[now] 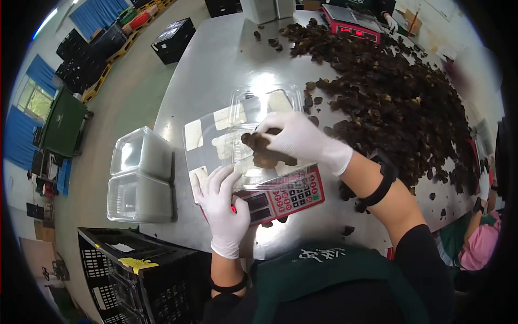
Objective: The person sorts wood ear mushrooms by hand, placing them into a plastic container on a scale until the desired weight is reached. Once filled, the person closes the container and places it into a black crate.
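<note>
My right hand [302, 139], in a white glove, pinches a small bunch of dark brown mushrooms [265, 154] over an open clear plastic clamshell box [237, 141]. That box rests on the flat pan of a red electronic scale [318, 189], its hinged lid folded back away from me. My left hand [222, 202], also gloved, lies at the near left corner of the pan with fingers spread, fingertips right at the box's edge. The scale's keypad and dark display face me below the box.
A large heap of dark mushrooms [388, 108] covers the right of the steel table [216, 59]. Stacked clear boxes [141, 197] stand at the left edge, above a black crate [156, 275]. Another red scale [353, 32] and a co-worker's gloved hand [392, 22] are at the far end.
</note>
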The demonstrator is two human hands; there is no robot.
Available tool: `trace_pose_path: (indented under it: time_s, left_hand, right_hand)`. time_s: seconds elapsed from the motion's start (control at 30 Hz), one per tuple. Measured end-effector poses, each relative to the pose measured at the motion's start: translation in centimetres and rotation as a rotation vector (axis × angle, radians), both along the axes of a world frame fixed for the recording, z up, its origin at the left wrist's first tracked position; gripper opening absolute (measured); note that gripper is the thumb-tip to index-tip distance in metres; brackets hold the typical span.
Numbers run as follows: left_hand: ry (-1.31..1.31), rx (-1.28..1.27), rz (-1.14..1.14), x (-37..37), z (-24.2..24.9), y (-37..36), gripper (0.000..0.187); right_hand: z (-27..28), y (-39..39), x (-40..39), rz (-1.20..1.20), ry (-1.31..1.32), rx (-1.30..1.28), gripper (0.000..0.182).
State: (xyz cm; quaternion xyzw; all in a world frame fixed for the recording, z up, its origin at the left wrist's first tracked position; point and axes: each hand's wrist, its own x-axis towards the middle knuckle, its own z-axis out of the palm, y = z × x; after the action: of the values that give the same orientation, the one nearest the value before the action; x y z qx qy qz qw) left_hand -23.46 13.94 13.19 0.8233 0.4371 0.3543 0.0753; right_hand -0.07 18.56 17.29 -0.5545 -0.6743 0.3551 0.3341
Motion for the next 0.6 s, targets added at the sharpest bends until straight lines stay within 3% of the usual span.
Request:
trace_pose_path:
  time_s: [0.03,0.13,0.2,0.27,0.3,0.33,0.4,0.6]
  left_hand:
    - [-0.017,-0.012,0.001,0.3,0.3,0.2,0.049]
    - [-0.022,-0.037,-0.022,0.7,0.6,0.6,0.043]
    - [-0.005,-0.078,-0.054,0.9,0.7,0.7,0.04]
    - [-0.043,-0.043,-0.047,0.5,0.8,0.8,0.035]
    - [-0.085,-0.069,-0.035,0.6,0.7,0.8,0.032]
    - [-0.106,-0.069,-0.009,0.5,0.7,0.7,0.03]
    - [-0.11,-0.03,0.009,0.2,0.2,1.0,0.03]
    - [-0.098,0.027,0.046,0.5,1.0,1.8,0.031]
  right_hand:
    - [-1.6,0.3,-0.5,0.034,-0.162,0.275,0.025]
    - [-2.9,-0.2,-1.7,0.097,-0.242,0.484,0.038]
    - [-1.0,-0.8,-1.2,0.142,-0.103,0.352,0.048]
    - [2.1,-2.0,0.0,0.09,0.143,-0.183,0.047]
    - [0.7,-1.9,1.1,0.124,0.162,0.043,0.046]
    - [-0.1,-1.9,1.7,0.095,0.141,0.082,0.044]
    - [-0.1,-2.0,2.7,0.074,0.266,-0.028,0.043]
    - [-1.4,-3.3,3.7,-0.021,0.447,0.024,0.035]
